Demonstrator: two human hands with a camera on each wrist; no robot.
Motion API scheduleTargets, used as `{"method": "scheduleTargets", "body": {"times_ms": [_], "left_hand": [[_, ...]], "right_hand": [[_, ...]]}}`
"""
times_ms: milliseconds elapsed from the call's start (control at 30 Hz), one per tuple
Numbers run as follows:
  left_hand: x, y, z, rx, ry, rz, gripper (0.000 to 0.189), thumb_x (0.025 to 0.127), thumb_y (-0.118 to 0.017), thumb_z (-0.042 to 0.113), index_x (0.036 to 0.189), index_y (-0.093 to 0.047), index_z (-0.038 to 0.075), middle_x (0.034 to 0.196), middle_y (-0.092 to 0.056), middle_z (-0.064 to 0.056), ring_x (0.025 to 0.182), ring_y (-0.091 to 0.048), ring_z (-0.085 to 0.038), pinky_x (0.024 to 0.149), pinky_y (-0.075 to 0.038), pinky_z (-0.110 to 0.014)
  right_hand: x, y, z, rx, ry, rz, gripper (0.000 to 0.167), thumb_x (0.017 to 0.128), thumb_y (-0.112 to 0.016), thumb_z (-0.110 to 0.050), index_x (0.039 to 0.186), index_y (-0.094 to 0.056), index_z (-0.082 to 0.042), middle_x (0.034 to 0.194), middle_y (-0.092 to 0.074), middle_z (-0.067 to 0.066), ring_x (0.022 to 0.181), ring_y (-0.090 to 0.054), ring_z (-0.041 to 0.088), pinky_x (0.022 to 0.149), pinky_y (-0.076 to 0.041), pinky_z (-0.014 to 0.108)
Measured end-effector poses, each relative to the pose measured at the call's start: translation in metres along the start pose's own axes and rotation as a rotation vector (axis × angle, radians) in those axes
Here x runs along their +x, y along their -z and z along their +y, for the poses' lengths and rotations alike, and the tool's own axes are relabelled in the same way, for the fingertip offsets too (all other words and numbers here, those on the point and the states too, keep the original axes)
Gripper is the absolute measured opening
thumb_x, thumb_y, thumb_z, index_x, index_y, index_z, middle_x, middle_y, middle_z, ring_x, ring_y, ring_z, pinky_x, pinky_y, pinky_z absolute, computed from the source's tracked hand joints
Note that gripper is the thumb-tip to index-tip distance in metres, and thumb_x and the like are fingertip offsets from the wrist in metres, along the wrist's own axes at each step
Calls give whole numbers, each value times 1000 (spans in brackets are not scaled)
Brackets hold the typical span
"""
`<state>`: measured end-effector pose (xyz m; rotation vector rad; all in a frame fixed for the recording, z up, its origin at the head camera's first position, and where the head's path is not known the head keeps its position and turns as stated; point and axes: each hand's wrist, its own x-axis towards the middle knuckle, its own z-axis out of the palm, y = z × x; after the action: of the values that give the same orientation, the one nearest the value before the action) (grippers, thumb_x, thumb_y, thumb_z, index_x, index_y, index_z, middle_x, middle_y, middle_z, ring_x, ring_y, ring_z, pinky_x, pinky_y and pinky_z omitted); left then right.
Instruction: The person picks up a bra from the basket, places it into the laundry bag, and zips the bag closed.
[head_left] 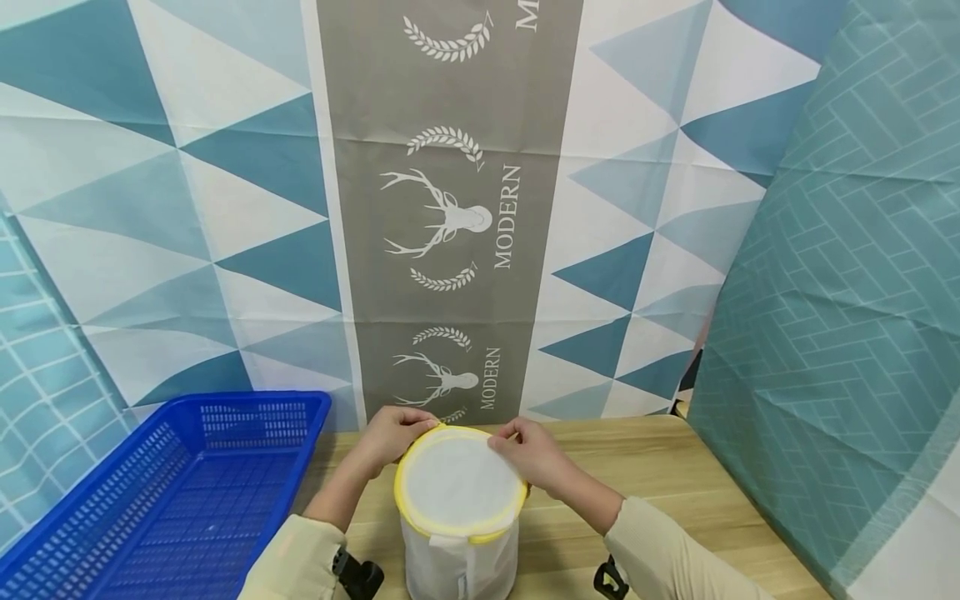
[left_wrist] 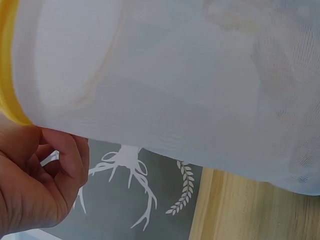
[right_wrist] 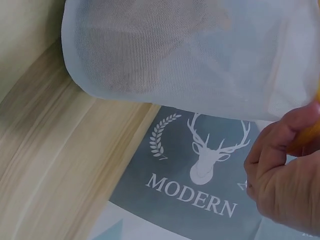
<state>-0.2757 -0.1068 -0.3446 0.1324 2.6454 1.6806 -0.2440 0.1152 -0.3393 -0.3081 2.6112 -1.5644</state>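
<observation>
A white mesh laundry bag (head_left: 462,560), shaped like a drum with a yellow-edged round top (head_left: 465,482), stands upright on the wooden table. At the far left of its yellow rim, my left hand (head_left: 392,435) pinches the edge between thumb and fingers. My right hand (head_left: 534,457) grips the same rim on the right side, thumb lying on top and fingers curled beneath. Through the thin mesh (right_wrist: 150,55) in the right wrist view, only vague darker patches show. The left wrist view has the bag's pale side (left_wrist: 165,90) filling most of the picture above my fingers.
A blue plastic basket (head_left: 318,417) with perforated walls stands to the left of the bag. Behind the wooden table (head_left: 615,454) hangs a patterned cloth (head_left: 450,100) with deer heads and triangles. A teal cloth (head_left: 840,292) borders the right side.
</observation>
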Motion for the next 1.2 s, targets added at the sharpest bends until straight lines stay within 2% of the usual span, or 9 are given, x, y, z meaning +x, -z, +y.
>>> {"method": "scheduleTargets", "body": {"times_ms": [167,267,433,600,667,767,867,1000,1200], "left_hand": [[0,-1,1,31,-17,-6,17,90,-62,16,97,-73,5,83,-69,-5,54,-55,-10,48,-46,-25],[0,-2,1,41,-27,-12,16,90,-62,15,96,-74,6,88,-70,-6,62,-59,-12,54,-50,-27],[-1,-6,1,47,-41,-28,18,90,-62,14,99,-73,4,95,-70,-9,70,-62,-13,59,-52,-28],[-1,-11,6,27,-68,-59,18,89,-62,14,99,-73,3,96,-70,-10,70,-62,-12,59,-52,-28],[-1,-13,9,20,-82,-78,18,90,-62,14,99,-73,3,95,-70,-10,69,-62,-12,60,-53,-28],[0,-14,10,15,-104,-101,18,90,-62,15,99,-73,3,93,-70,-9,67,-62,-12,59,-52,-28],[-1,-15,10,16,-116,-118,20,90,-61,16,100,-72,3,93,-70,-9,66,-61,-12,59,-52,-27],[-2,-17,10,13,-135,-135,22,90,-62,17,101,-72,2,96,-70,-11,68,-61,-11,60,-51,-27],[-2,-18,10,19,-146,-116,21,89,-63,18,101,-72,3,100,-70,-11,74,-62,-11,61,-51,-26]], "right_hand": [[-4,-1,-6,-8,-3,-56,28,96,-49,-20,120,-58,-7,73,-57,10,36,-45,11,32,-38,23],[-4,-1,-8,-23,-5,-73,31,96,-46,-19,123,-58,-9,66,-59,8,32,-39,11,30,-35,22],[2,-1,-7,-71,2,-16,26,95,-48,-25,105,-65,-8,52,-51,1,31,-30,11,32,-30,21],[12,-1,-6,-90,36,80,32,92,-55,-30,74,-64,-5,53,-50,-1,40,-41,10,39,-38,24],[15,-1,-7,-103,51,86,34,92,-55,-32,73,-65,-6,60,-56,0,49,-48,10,45,-43,25],[20,-1,-7,-113,79,36,32,93,-54,-35,83,-69,-8,76,-64,2,62,-55,11,54,-47,26],[24,-1,-8,-102,101,-51,34,93,-54,-38,91,-72,-9,86,-67,4,66,-58,11,57,-49,27],[28,0,-7,-104,138,-125,33,93,-56,-36,91,-74,-8,82,-69,4,62,-58,10,55,-50,27],[30,1,-3,-142,175,-163,30,93,-57,-31,93,-74,-7,78,-69,4,58,-58,10,54,-50,26]]}}
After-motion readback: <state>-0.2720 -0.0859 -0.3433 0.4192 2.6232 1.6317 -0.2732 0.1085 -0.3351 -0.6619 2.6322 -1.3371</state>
